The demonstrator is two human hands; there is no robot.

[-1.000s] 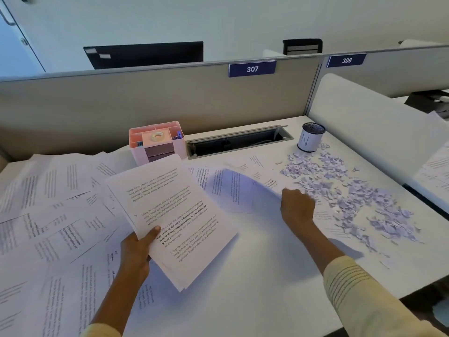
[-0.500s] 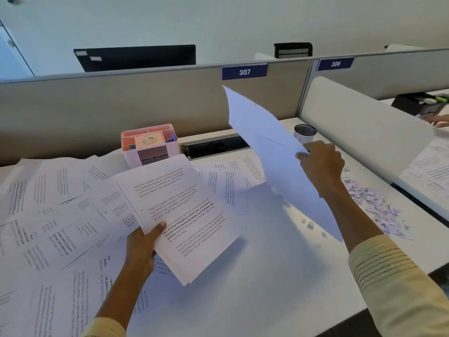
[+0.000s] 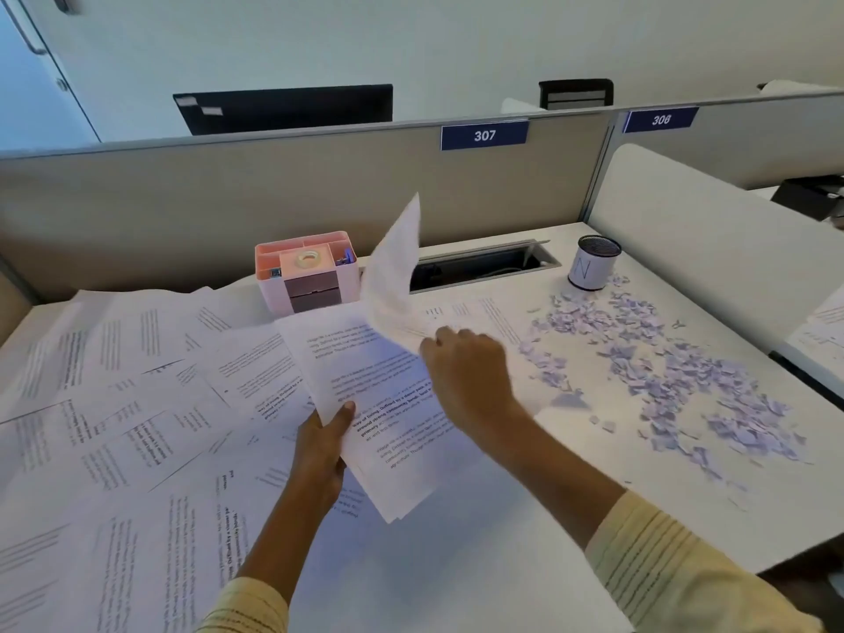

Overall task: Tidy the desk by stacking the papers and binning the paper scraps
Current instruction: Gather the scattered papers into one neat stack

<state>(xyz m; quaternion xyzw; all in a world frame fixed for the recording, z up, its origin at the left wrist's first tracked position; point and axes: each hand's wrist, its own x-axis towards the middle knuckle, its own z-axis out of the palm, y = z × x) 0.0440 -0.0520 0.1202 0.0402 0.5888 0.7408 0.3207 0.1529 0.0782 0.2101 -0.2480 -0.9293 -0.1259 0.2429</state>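
My left hand [image 3: 322, 443] grips a stack of printed papers [image 3: 388, 431] at its lower left edge, thumb on top, above the middle of the white desk [image 3: 479, 532]. My right hand [image 3: 470, 363] pinches a single sheet [image 3: 395, 271] that curls upward over the top of the stack. Many loose printed sheets [image 3: 114, 404] cover the left half of the desk, overlapping. Several small purple-white paper scraps [image 3: 662, 363] lie scattered over the right part. A small cylindrical bin [image 3: 592, 263] marked N stands at the back right.
A pink desk organiser [image 3: 305, 271] with a tape roll stands at the back centre, next to an open cable slot [image 3: 479, 267]. Beige partitions [image 3: 182, 207] close the back; a white divider panel [image 3: 712, 239] bounds the right. More sheets [image 3: 822, 326] lie on the neighbouring desk.
My right hand picked a sheet up from beside the scraps, lifted it high, then carried it left onto the stack held by my left hand. The view shifted a little.
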